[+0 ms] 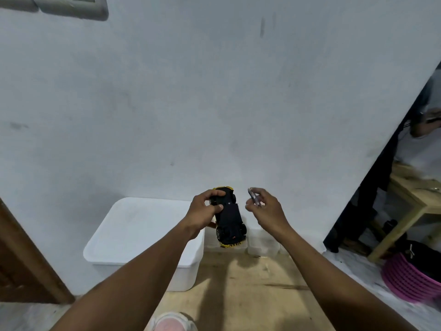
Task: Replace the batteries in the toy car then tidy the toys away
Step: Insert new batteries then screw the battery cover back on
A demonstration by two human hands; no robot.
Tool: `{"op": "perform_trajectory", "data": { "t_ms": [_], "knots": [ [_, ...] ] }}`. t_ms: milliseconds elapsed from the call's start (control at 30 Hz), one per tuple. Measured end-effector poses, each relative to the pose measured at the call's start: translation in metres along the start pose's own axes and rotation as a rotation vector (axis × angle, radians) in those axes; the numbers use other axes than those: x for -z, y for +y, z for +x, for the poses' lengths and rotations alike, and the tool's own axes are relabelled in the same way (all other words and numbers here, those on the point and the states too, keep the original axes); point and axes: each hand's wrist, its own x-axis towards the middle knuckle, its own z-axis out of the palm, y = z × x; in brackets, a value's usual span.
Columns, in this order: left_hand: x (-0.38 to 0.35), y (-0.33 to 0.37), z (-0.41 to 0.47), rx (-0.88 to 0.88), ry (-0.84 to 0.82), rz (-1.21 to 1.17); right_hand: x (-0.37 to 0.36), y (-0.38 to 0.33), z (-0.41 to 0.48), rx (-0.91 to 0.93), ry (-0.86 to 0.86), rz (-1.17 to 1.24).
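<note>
A yellow toy car (230, 219) is held upside down in the air, its black underside and wheels facing me. My left hand (202, 211) grips its upper end, fingers curled over a wheel. My right hand (265, 206) hovers just to the right of the car, apart from it, pinching a small greyish object (253, 195) between thumb and fingers; it is blurred, possibly a battery. Both hands are raised in front of the white wall.
A large white lidded plastic box (133, 237) stands on the wooden surface at the left. Smaller white containers (262, 244) sit against the wall behind the car. A pink basket (410, 278) and a wooden table (415, 201) are at the right, a brown door frame (28, 259) at the left.
</note>
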Motion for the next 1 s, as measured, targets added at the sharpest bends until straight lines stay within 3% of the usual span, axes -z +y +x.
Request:
{"op": "perform_trajectory", "data": {
  "t_ms": [100, 233, 800, 1000],
  "knots": [
    [-0.004, 0.002, 0.000, -0.007, -0.015, -0.005, -0.001, 0.008, -0.003, -0.133, -0.108, -0.052],
    [-0.007, 0.005, -0.001, 0.002, -0.036, 0.010, -0.003, 0.014, -0.005, -0.235, -0.199, 0.145],
    [-0.005, -0.012, 0.003, 0.054, -0.111, -0.122, 0.005, 0.021, -0.002, -0.347, -0.254, 0.246],
    [-0.009, -0.019, 0.004, 0.137, -0.270, -0.084, 0.012, 0.025, -0.002, -0.415, -0.368, 0.341]
  ]
}}
